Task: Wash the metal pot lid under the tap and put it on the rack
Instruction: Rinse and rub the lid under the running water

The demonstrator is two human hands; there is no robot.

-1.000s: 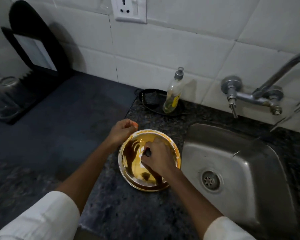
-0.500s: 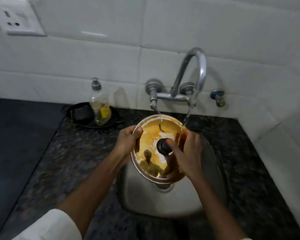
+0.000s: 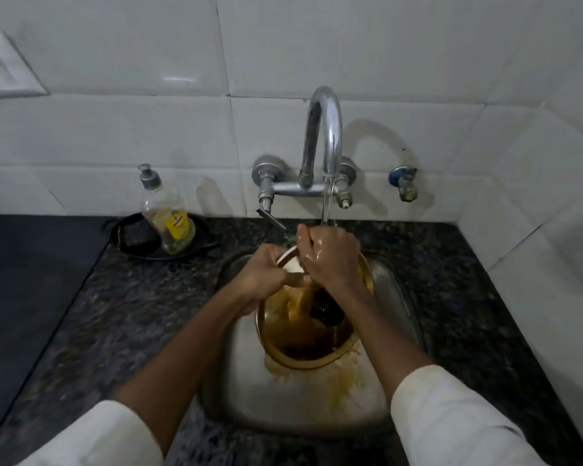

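Note:
The metal pot lid (image 3: 303, 344), smeared with orange-brown sauce and fitted with a black knob, is tilted over the steel sink (image 3: 394, 331). My left hand (image 3: 266, 274) grips its upper left rim. My right hand (image 3: 330, 257) is wet and lies across the lid's upper part, fingers curled on the surface, right under the stream. Water runs from the chrome tap (image 3: 323, 136) onto my right hand. Brown water has spilled into the sink below the lid. The rack is out of view.
A soap dispenser bottle (image 3: 169, 216) stands in a black dish (image 3: 132, 240) on the granite counter (image 3: 132, 314) left of the sink. A small valve (image 3: 405, 182) sticks out of the tiled wall at the right. A wall socket (image 3: 4, 65) is at the upper left.
The lid has gone from lying on the counter to tilted over the sink under the running tap. My right hand left the knob and moved up onto the lid's top under the water.

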